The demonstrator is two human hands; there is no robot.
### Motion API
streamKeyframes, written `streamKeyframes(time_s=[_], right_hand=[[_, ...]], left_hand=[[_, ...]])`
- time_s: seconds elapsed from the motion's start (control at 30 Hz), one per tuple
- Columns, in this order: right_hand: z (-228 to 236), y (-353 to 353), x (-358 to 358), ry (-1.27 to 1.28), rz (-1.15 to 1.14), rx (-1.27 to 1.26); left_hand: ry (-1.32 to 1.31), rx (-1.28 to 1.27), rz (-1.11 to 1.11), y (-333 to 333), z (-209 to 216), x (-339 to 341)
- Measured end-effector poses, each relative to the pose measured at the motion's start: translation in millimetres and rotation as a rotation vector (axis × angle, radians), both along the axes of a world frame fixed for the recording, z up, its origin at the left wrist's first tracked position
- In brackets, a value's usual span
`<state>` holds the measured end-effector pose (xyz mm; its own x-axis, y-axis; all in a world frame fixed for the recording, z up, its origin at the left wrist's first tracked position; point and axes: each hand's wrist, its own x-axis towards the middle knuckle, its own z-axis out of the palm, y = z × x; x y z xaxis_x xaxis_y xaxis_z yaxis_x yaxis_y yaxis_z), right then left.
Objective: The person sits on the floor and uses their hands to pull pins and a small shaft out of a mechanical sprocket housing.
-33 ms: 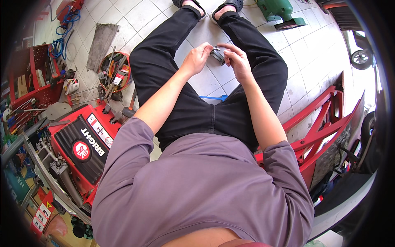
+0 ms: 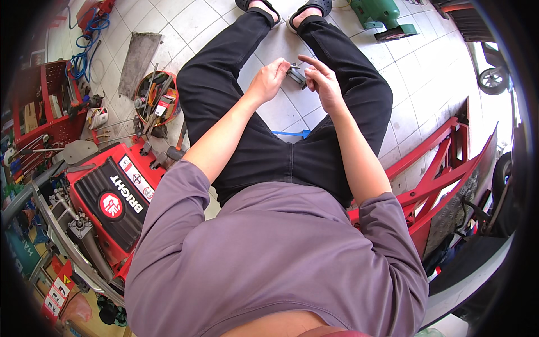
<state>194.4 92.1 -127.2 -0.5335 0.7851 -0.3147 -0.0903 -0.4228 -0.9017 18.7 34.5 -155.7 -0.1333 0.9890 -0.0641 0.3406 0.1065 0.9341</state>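
Between my knees, my left hand (image 2: 269, 80) is closed in a pinch on one end of a small grey metal part (image 2: 297, 75). My left fingers and thumb partly cover it, and its exact kind cannot be made out. At the other end of the part is my right hand (image 2: 324, 87). Its index finger stretches out above the part, apart from the other fingers, which are bent beside it. Whether those bent fingers touch the metal cannot be told. A blue strap-like piece (image 2: 292, 133) lies on the floor below, partly hidden by my trousers.
To my left stand a round tub of hand tools (image 2: 156, 100), a hammer (image 2: 177, 150), a red and black machine (image 2: 115, 202) and a red tool case (image 2: 48, 101). A green bench grinder (image 2: 382, 19) is ahead on the right. Red metal framework (image 2: 432, 174) flanks my right side.
My right index finger has lifted slightly away from the metal part. My left hand and the part stay where they were.
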Motion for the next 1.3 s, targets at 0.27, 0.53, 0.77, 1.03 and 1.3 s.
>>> streamKeyframes(time_s=[0.27, 0.53, 0.77, 1.03, 1.3], right_hand=[[0, -1, -2, 0.013, -0.038, 0.000], [-8, 5, 6, 0.020, 0.041, 0.005], [-20, 6, 9, 0.025, 0.040, -0.005], [-1, 2, 1, -0.014, 0.026, -0.030], [5, 1, -4, -0.056, 0.008, -0.057]], left_hand=[[-0.097, -0.029, 0.019, 2, 1, -1], [-0.141, -0.032, 0.031, 3, -4, -1], [-0.174, -0.034, 0.023, 5, -5, 0], [-0.220, -0.026, 0.038, 4, -8, 0], [-0.223, -0.038, 0.038, 3, -10, -1]])
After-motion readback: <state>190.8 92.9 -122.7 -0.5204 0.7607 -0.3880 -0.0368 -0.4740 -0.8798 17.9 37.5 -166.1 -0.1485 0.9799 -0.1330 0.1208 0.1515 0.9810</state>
